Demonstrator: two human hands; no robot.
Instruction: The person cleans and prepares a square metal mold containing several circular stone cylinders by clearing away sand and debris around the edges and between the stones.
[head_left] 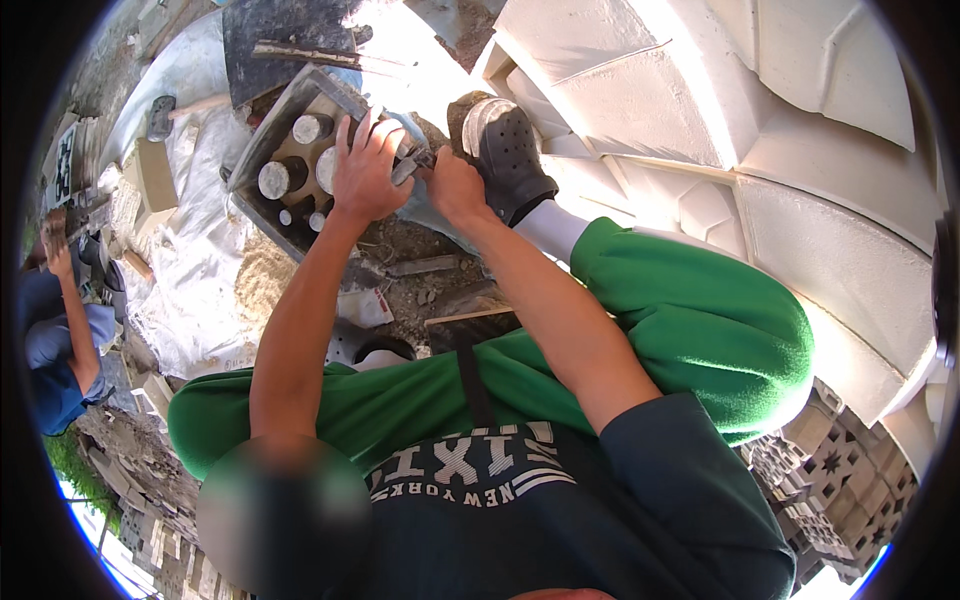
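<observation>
Blocks (630, 110): pale and big, stacked all along my right side, with bright sunlight across part of them.
Sheet (185, 310): whitish, crumpled, spread on the ground to my left, with sand (265, 280) heaped near the box end of it.
Person (62, 350): a co-worker in blue at the far left, one bare arm held up.
Trousers (690, 310): mine, green, knees bent out to either side.
Box (268, 125): grey, thick-rimmed, on the ground in front of me and slightly left.
Shoe (508, 150): dark, full of holes, on my right foot, just beyond my right hand (457, 190).
Hammer (160, 118): dark head, wooden handle, lying past the box on the left.
Left hand (365, 180): fingers spread apart over the box's right side (whether they press down, I cannot tell).
Right hand: fingers curled together, clamped on the end of a grey tool (408, 165) beside the box (its full shape is hidden).
Cylinders (275, 182): several, pale-topped, standing inside the box, one partly behind my left hand.
</observation>
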